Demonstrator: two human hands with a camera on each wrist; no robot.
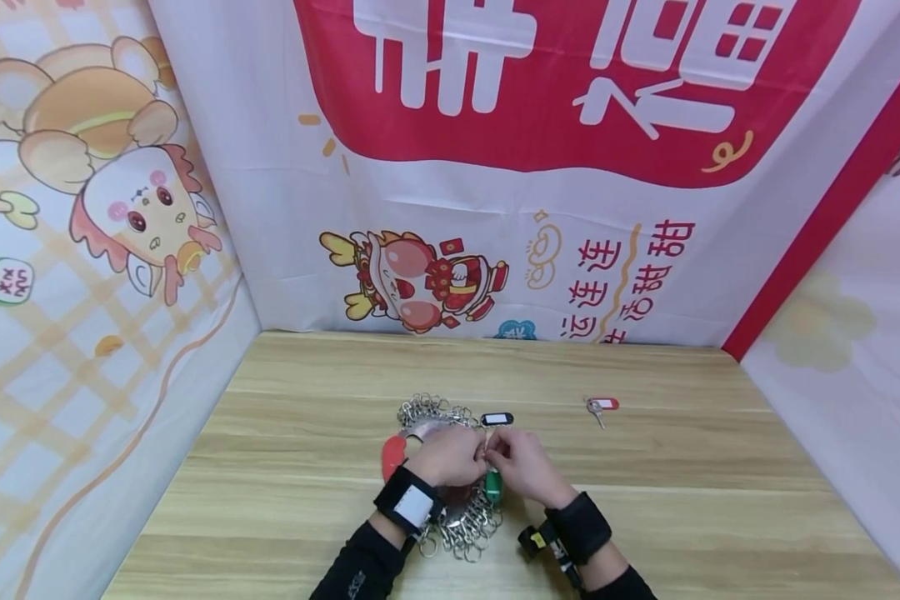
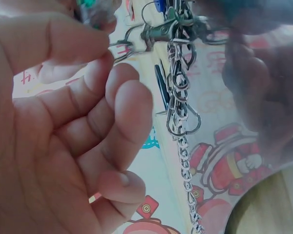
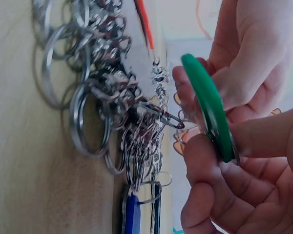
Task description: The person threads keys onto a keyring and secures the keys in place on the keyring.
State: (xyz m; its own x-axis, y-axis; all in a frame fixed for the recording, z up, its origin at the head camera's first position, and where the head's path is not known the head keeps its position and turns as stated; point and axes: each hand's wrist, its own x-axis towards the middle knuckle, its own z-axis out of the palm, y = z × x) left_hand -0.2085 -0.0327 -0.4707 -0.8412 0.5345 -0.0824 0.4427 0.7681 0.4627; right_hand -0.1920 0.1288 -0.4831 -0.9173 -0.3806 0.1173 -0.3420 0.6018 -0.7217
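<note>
A large shiny key ring plate (image 1: 426, 428) lies on the table, with several metal snap hooks and split rings (image 1: 468, 533) around it. My left hand (image 1: 453, 456) is over the plate; in the left wrist view its thumb and index finger pinch the end of a snap hook (image 2: 158, 31). Close beside it, my right hand (image 1: 523, 462) pinches a green key tag (image 3: 205, 97) between thumb and fingers. A metal piece lies along the tag; whether it is a key I cannot tell. The fingertips hide the join between hook and tag.
A black key tag (image 1: 497, 418) lies at the plate's far right edge. Farther right on the wooden table (image 1: 690, 483) is a red key tag (image 1: 606, 403) with a key (image 1: 597, 414). A red piece (image 1: 393, 457) sits at the plate's left. A blue tag (image 3: 132, 214) hangs among the rings.
</note>
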